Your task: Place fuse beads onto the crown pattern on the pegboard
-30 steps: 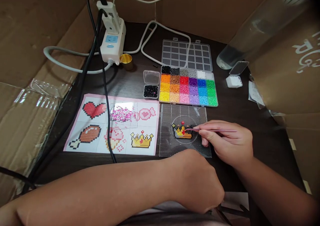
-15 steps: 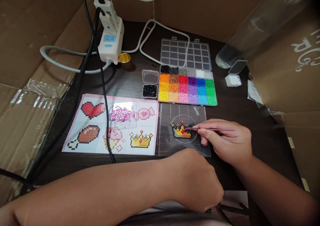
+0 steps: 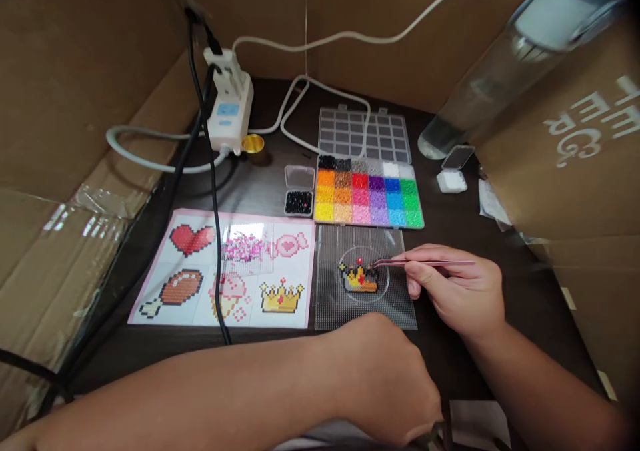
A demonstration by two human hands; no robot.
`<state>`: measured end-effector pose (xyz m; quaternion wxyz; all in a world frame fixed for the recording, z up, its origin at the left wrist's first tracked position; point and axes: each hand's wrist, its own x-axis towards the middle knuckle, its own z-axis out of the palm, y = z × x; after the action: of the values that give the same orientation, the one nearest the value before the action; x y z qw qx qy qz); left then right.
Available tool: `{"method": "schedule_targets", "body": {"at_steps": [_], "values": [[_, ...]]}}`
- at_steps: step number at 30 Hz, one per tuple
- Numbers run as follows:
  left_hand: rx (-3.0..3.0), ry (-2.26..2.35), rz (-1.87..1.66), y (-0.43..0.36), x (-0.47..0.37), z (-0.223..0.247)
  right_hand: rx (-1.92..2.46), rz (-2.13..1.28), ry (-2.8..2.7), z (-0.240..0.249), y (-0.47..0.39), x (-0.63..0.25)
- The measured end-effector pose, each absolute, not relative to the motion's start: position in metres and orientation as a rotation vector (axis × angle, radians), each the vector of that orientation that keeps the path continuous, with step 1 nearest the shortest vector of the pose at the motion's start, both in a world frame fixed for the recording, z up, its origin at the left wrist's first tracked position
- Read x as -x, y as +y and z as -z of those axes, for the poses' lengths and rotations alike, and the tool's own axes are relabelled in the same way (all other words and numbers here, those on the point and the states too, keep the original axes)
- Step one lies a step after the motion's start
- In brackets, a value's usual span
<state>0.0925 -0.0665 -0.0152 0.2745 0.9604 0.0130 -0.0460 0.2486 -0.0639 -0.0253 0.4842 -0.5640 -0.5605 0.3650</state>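
Note:
My right hand [image 3: 453, 291] pinches pink tweezers [image 3: 450, 262]. Their tips are close to the right side of a bead crown [image 3: 361, 281], which is yellow, black, grey and red. The crown lies on a clear pegboard [image 3: 333, 311], inside a round outline. My left hand [image 3: 395, 378] is bent at the wrist near the table's front edge, its fingers out of sight. On a pattern sheet [image 3: 295, 234] to the left is a printed crown [image 3: 283, 296]. A bead case [image 3: 370, 198] with many colours lies open behind the pegboard.
A small box of black beads [image 3: 299, 202] sits left of the case. Pink and white beads [image 3: 245, 246] lie on a clear board over the sheet. A black cable [image 3: 216, 238] crosses the sheet. Behind are a power strip [image 3: 233, 114], a gold cup [image 3: 253, 144] and a bottle [image 3: 470, 98].
The tweezer tips have moved right, from the crown's middle to its right side. The camera view has tilted, so the table items appear lower.

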Motion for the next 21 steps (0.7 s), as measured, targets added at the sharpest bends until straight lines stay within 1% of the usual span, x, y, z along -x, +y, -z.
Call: {"method": "schedule_targets", "body": {"at_steps": [4,9,12,17,21], "values": [[-2.637,0.011,0.260,-0.062,-0.092,0.012,1.273,-1.006,-1.178,0.032,-0.048,-0.257],[-2.729,-0.049,0.256,-0.053,-0.092,0.004,1.113,-1.048,-1.003,0.034,-0.022,-0.257],[-2.762,-0.017,0.223,-0.054,-0.091,0.005,1.150,-1.017,-1.056,0.025,-0.011,-0.248],[-2.785,0.040,0.239,-0.059,-0.091,0.016,1.308,-0.830,-1.296,0.006,0.017,-0.224],[-2.790,0.041,0.271,-0.057,-0.091,0.014,1.288,-0.769,-1.366,0.012,0.039,-0.207]]}}
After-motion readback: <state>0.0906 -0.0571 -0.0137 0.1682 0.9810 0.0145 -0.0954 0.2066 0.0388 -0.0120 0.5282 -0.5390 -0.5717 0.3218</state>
